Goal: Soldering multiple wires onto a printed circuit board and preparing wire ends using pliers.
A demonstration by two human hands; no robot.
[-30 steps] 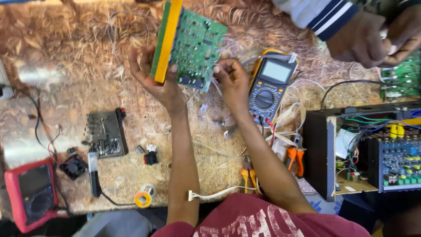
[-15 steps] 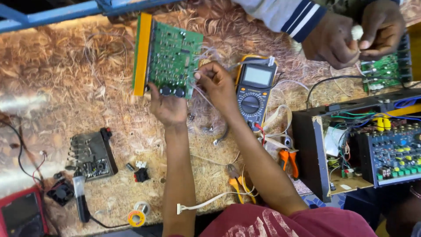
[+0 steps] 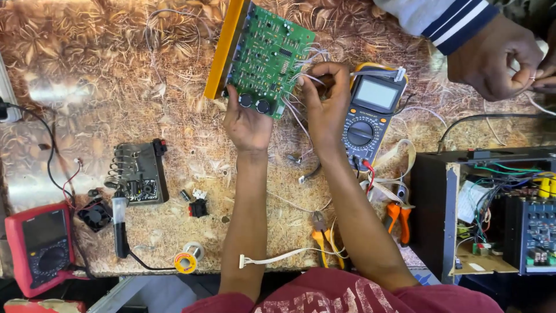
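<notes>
Circuit board (image 3: 263, 55), green with yellow heatsink bar, held tilted above the patterned surface (image 3: 87, 69); work on its white wires under way.
Left hand (image 3: 248, 124) gripping lower edge, fingers clamped on board beside two black capacitors; right hand (image 3: 325, 98) at right edge, fingers pinched together on thin white wires (image 3: 301, 75); wires loose, not visibly joined anywhere; yellow multimeter (image 3: 370, 110) just beside, untouched; soldering iron (image 3: 120, 226) parked by its stand, solder spool (image 3: 186, 262) near front edge; another person's hands (image 3: 492, 58) busy top right.
</notes>
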